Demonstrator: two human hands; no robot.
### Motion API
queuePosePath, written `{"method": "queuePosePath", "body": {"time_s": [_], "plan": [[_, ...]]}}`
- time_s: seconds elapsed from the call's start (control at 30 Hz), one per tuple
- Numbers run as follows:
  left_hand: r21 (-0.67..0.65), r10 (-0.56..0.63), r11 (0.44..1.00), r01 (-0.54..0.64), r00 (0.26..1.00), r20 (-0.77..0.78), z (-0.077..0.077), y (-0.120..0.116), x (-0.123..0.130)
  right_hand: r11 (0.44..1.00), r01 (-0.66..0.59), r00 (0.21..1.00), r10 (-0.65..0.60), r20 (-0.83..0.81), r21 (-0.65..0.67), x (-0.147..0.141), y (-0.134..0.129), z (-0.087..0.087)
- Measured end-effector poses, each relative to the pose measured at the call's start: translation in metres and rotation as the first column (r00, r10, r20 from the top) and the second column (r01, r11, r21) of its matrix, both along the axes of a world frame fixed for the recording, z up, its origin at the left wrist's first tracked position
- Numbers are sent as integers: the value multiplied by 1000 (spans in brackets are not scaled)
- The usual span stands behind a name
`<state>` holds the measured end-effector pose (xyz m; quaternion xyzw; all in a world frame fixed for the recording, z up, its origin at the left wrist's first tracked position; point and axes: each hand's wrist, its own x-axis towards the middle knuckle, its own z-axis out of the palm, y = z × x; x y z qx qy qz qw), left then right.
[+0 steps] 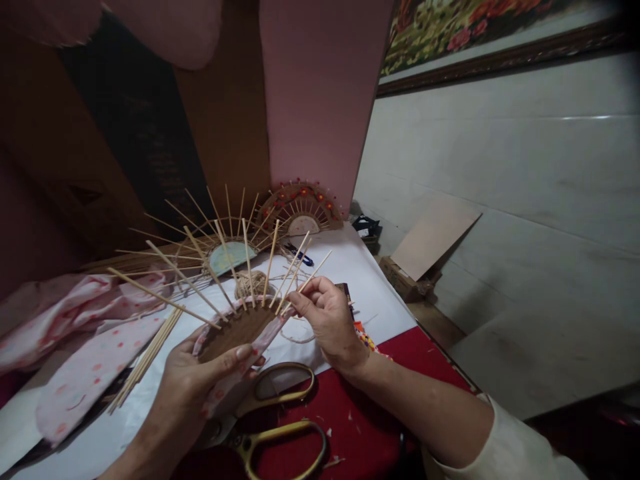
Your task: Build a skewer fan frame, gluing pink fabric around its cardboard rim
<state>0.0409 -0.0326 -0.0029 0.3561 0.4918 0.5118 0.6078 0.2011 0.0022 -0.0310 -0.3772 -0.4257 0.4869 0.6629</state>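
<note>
A brown half-round piece (237, 333) edged with pink spotted fabric is gripped in my left hand (200, 380), thumb on its front. Several thin wooden sticks (203, 257) fan out from its curved edge. At the right end of that edge, my right hand (325, 313) pinches a stick (317, 270) between thumb and fingers. Below the piece lie large scissors (280, 433) with yellow handles, on red cloth. A ball of twine (250, 285) sits just behind the sticks.
A second stick fan (227, 257) with a pale green centre and a red-flowered fan (303, 207) stand behind. Spotted fabric (95, 373) and a bundle of sticks (147, 360) lie left. Blue snips (300, 255) rest on the white surface (385, 293). A cardboard box (405, 280) is beyond it.
</note>
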Motion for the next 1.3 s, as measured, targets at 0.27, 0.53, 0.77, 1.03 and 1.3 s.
{"method": "queuePosePath", "body": {"time_s": [0.27,0.53,0.77,1.03,1.3], "plan": [[21,-3,1000,2,1000,12,-3,2,0,1000,1,1000,-1,-6,2,0,-1,1],[12,-24,1000,24,999,38,-4,2,-2,1000,-10,1000,10,-15,10,0,-1,1],[31,-28,999,27,1000,13,-4,3,-3,1000,-4,1000,4,-15,9,0,-1,1],[22,6,1000,-7,1000,30,-6,4,-3,1000,6,1000,-6,-8,15,0,0,0],[25,17,1000,-18,999,36,-5,1,-3,1000,-9,1000,9,-9,28,0,0,0]]}}
